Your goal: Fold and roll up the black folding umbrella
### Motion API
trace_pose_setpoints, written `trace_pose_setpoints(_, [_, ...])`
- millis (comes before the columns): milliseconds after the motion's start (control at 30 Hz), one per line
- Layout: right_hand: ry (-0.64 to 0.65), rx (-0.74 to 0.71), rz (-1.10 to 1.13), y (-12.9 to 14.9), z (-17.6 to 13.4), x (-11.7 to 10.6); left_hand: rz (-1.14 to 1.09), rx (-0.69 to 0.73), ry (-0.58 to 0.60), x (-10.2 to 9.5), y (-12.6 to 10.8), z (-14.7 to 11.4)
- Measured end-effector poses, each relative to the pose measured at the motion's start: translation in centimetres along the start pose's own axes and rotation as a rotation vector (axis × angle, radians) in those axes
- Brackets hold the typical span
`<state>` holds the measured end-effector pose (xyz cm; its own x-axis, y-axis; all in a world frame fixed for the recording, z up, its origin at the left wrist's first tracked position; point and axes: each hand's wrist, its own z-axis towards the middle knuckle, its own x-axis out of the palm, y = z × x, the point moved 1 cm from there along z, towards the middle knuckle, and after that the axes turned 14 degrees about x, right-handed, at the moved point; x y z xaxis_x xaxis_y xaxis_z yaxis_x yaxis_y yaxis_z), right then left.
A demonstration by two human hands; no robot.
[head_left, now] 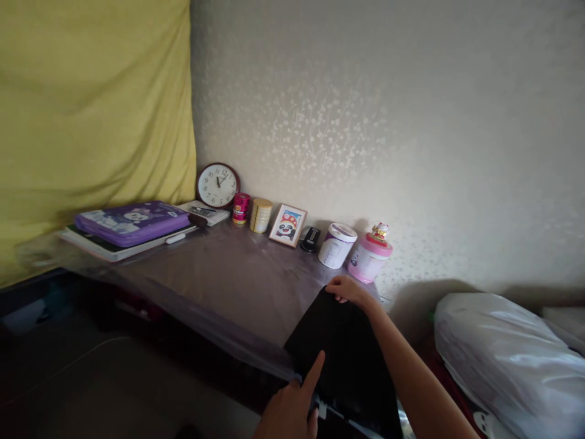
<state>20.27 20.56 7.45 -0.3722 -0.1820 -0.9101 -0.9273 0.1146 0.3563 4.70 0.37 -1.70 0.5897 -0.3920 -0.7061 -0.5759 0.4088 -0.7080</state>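
Observation:
A flat black sheet-like thing (pixel 340 347) hangs over the near right corner of the table; its exact kind I cannot make out. My right hand (pixel 345 289) pinches its upper edge, with the thumb and fingers closed on it. Lower down, at its near left side, is my left hand (pixel 290 410), index finger stretched out over the black surface. The other left fingers are curled, and a small dark bluish part shows beside them, mostly hidden. A pink-lidded tub (pixel 369 259) with a lucky cat figurine (pixel 380 231) on top stands just beyond my right hand.
Along the wall on the covered table (pixel 228 274) stand a white canister (pixel 337 246), black object (pixel 311 239), panda picture frame (pixel 287 225), ribbed jar (pixel 261 215), pink can (pixel 241 208) and clock (pixel 218 185). A purple case (pixel 132 224) lies left. A plastic-wrapped bundle (pixel 512 360) sits right.

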Motion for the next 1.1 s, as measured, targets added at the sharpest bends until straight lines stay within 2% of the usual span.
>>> trace_pose_setpoints(167, [-0.001,-0.002,0.016,-0.3,0.7,0.2,0.007,0.002,-0.002,0.2,0.0,0.0])
trace_pose_setpoints(467, [-0.228,-0.061,-0.238,0.0,0.6,1.7,0.015,-0.04,0.003,-0.3,-0.6,-0.1])
trace_pose_setpoints(600, [-0.299,-0.08,-0.34,0.5,-0.5,2.0,0.008,-0.028,-0.024,-0.1,-0.5,-0.1])
trace_pose_setpoints(733, [-0.383,-0.152,-0.354,0.9,-3.7,2.0,-0.002,-0.015,-0.021,-0.1,-0.4,-0.2])
trace_pose_setpoints(767, [-0.386,-0.202,-0.345,0.8,-4.7,2.2,-0.003,-0.017,-0.018,-0.1,-0.4,-0.2])
trace_pose_setpoints(800, [-0.373,-0.317,-0.32,0.8,-5.8,2.6,-0.003,-0.019,-0.018,-0.1,-0.4,-0.2])
trace_pose_setpoints(867, [-0.255,-0.55,-0.291,0.4,-7.7,3.5,-0.004,-0.017,-0.023,-0.1,-0.3,-0.2])
trace_pose_setpoints(933, [-0.171,-0.688,-0.284,-0.1,-8.6,4.3,-0.017,0.001,-0.038,-0.1,-0.2,-0.2])
trace_pose_setpoints(1000, [-0.16,-0.706,-0.29,-0.7,-8.2,4.7,-0.03,0.008,-0.051,0.0,-0.1,-0.2])
trace_pose_setpoints(1100, [-0.189,-0.602,-0.293,-1.4,-6.0,4.2,-0.029,-0.018,-0.052,0.0,0.0,-0.2])
